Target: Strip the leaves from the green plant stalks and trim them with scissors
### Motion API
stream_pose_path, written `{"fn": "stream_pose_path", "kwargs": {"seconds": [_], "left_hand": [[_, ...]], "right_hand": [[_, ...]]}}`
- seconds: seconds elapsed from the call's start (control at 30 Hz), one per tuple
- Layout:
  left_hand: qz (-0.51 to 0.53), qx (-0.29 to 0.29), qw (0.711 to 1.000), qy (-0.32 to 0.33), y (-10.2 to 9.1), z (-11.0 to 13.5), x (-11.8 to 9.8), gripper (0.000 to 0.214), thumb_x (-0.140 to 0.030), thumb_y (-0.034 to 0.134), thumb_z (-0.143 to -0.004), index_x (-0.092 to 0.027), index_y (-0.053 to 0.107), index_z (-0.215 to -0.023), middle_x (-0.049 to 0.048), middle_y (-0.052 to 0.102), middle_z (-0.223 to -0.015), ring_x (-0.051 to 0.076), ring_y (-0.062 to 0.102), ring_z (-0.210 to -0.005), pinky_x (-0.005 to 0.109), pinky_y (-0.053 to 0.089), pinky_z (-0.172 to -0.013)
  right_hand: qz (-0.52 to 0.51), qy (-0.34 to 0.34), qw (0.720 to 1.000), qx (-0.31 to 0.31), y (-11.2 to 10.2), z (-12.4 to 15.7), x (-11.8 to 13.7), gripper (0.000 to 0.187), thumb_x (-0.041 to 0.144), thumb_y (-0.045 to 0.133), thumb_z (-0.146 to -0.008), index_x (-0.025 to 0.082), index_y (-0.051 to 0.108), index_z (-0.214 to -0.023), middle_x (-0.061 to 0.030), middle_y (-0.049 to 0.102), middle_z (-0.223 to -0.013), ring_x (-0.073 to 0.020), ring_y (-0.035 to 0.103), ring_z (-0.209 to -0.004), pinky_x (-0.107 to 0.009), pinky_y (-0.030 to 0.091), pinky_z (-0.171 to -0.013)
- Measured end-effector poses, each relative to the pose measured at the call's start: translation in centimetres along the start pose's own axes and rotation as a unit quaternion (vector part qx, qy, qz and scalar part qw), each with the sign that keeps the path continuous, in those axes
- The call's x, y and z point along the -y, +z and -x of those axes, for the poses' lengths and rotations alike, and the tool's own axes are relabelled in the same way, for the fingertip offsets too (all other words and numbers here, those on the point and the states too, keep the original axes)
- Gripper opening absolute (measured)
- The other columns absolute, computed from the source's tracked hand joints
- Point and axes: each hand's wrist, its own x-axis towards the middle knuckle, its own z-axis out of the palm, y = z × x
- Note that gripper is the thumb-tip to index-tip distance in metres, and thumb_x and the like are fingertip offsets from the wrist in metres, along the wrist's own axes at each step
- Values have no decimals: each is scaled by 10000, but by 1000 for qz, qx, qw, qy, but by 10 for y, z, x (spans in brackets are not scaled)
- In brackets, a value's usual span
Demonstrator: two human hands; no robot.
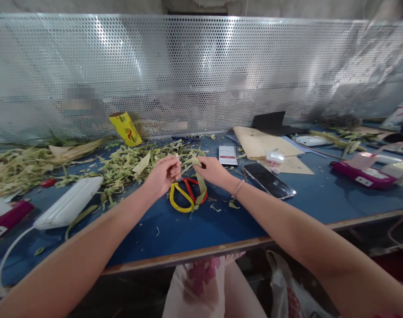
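My right hand (214, 170), with its fingers pinched, holds a pale green strip of dried leaf (200, 191) that hangs down toward the table. To the left, my left hand (165, 174) is closed with its fingertips together; whatever lies between them is too small to make out. Just below both hands, scissors (182, 209) with one yellow and one red handle loop lie on the blue table (148, 238), and the leaf strip hangs across the red loop. A heap of torn green leaf pieces and knots (123, 168) spreads behind and left of my left hand.
A phone (270, 180) lies right of my right wrist, near brown paper (264, 143) and a white card (227, 155). On the left are a white power adapter (70, 202) and long dried leaves (65, 157). A yellow tube (126, 129) leans by the perforated metal screen (195, 53).
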Motion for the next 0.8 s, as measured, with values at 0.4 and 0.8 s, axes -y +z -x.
{"fn": "stream_pose_path", "kwargs": {"seconds": [0.4, 0.8], "left_hand": [[-144, -127, 981, 2, 1, -5, 13, 181, -214, 571, -725, -134, 553, -886, -2, 582, -671, 61, 479, -506, 217, 444, -560], [-298, -109, 946, 70, 0, -3, 15, 154, -234, 527, -692, -173, 443, -578, -40, 472, -499, 97, 493, -492, 230, 407, -521]], "right_hand": [[-286, 63, 952, 90, 6, 1, 8, 253, 377, 590, -652, 144, 531, -732, 42, 474, -583, -69, 387, -510, -204, 298, -483], [-109, 12, 994, -6, 8, 4, 15, 227, 172, 603, -624, 166, 494, -823, 14, 530, -727, -97, 480, -632, -234, 394, -596]]}}
